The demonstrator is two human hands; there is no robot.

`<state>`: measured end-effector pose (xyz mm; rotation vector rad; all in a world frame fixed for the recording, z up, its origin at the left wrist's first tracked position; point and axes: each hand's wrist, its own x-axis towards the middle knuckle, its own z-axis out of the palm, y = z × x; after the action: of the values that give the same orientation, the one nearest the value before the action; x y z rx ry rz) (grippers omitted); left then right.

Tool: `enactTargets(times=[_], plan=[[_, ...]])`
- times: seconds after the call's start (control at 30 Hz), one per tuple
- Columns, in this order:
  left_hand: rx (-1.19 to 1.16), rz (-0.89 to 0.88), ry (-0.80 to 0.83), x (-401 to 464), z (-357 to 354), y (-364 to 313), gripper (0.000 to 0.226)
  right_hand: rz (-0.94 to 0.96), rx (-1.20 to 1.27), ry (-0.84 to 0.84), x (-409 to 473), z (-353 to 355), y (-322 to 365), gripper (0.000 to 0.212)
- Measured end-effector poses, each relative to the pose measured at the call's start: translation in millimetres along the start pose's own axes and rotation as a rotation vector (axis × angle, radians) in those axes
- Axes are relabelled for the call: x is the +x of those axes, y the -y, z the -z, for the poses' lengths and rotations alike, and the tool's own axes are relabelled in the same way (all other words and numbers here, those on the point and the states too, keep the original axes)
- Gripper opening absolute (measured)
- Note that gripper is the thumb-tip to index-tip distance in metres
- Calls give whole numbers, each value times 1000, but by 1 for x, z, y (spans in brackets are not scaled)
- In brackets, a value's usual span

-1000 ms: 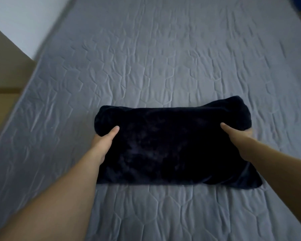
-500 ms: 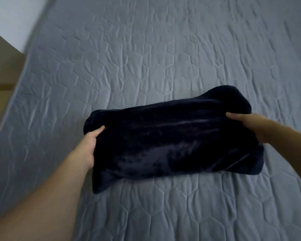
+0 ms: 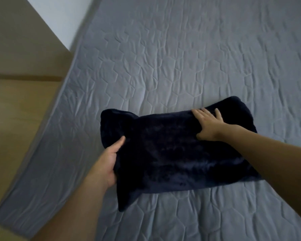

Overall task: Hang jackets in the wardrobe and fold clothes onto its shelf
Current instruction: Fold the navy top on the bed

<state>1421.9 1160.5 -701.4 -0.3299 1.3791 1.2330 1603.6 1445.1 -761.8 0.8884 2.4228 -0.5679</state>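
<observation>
A folded dark navy plush garment lies on the grey quilted bed. My left hand grips its left edge, thumb on top and fingers hidden under the fabric. My right hand lies flat on the garment's upper right part with fingers spread and straight. The garment's lower left corner hangs down in a loose point.
The bed's left edge runs diagonally, with a wooden floor beyond it. A tan panel and a white wall stand at the top left. No wardrobe is in view.
My right hand has let go of the garment's right end and now lies flat on top. The view has swung right, showing the bed's left edge and floor.
</observation>
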Motion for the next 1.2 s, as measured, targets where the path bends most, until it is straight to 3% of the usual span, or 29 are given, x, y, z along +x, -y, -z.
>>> enactTargets(times=[0.1, 0.23, 0.4, 0.5, 0.57, 0.63, 0.7, 0.77, 0.8, 0.9, 0.93, 1.0, 1.07, 1.13, 1.2], plan=[[15, 13, -31, -16, 32, -11, 43, 106, -13, 159, 16, 15, 42, 116], [33, 66, -192, -22, 80, -11, 50, 176, -247, 266, 37, -1, 93, 122], [82, 62, -346, -15, 104, 3, 43, 127, -394, 3, 37, -57, 119, 117], [211, -5, -413, -13, 86, -1, 49, 72, -304, -229, 18, -74, 101, 102], [309, -114, -398, -12, 55, -10, 44, 17, -97, -411, 1, -69, 75, 84], [412, -228, -363, -11, 10, -20, 49, -70, 282, -561, -17, -56, 42, 45], [605, -298, -393, -5, -47, -24, 69, -192, 803, -524, -33, -39, 7, 14], [891, -348, -477, 3, -108, -17, 73, -324, 1270, -330, -51, -24, -23, 22], [1009, -342, -444, 5, -139, -9, 69, -392, 1448, -213, -60, -19, -38, 33], [1023, -238, 37, 25, -210, 19, 34, -477, 1734, 28, -83, -14, -78, 65], [1055, -254, 106, 35, -220, 23, 21, -472, 1726, 65, -88, -18, -86, 69], [1226, -467, -14, 61, -221, 16, 10, -424, 1632, 82, -96, -27, -89, 69], [1425, -581, -178, 86, -211, 5, 29, -348, 1536, 9, -99, -43, -77, 74], [1583, -401, -173, 103, -200, 1, 58, -319, 1339, -24, -93, -60, -60, 81], [1597, -256, -76, 112, -193, 5, 60, -351, 1129, -6, -86, -75, -49, 69]])
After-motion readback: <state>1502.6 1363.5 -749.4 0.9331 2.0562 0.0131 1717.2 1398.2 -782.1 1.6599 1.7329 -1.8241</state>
